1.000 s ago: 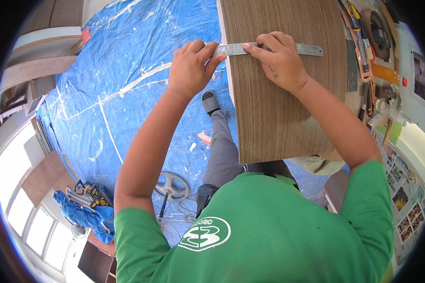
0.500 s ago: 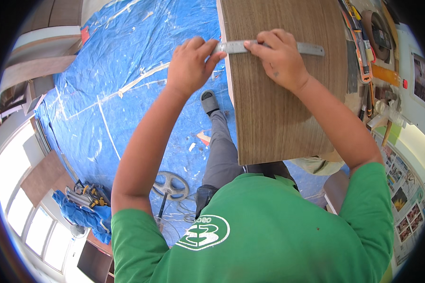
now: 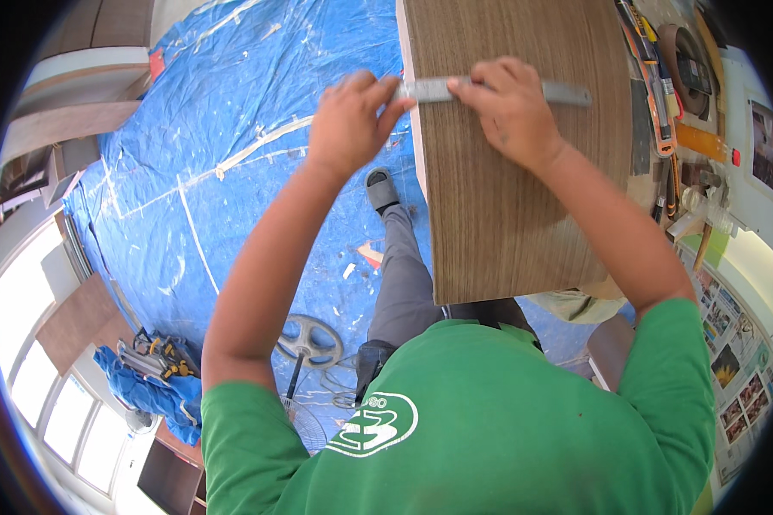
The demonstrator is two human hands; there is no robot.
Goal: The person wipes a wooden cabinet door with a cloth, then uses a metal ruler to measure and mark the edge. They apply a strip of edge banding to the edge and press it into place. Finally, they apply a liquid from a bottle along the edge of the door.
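Your steel ruler (image 3: 433,89) lies across the wood-grain panel (image 3: 515,223), long axis left to right, crossing its left edge (image 3: 418,137). Your left hand (image 3: 345,129) pinches the end there; your right hand (image 3: 517,118) grips near mid-length, over the panel. Neither is nearer.

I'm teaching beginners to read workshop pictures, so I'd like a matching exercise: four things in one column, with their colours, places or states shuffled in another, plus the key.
Column one
1. Left hand
2. Ruler
3. Board
4. Sandal

Column two
A. Brown, with wood grain
B. Grey, against the blue sheet
C. Pinching one end of a tool, to the left of the right hand
D. Silvery, crossing the board's left edge

Right pairs: 1-C; 2-D; 3-A; 4-B
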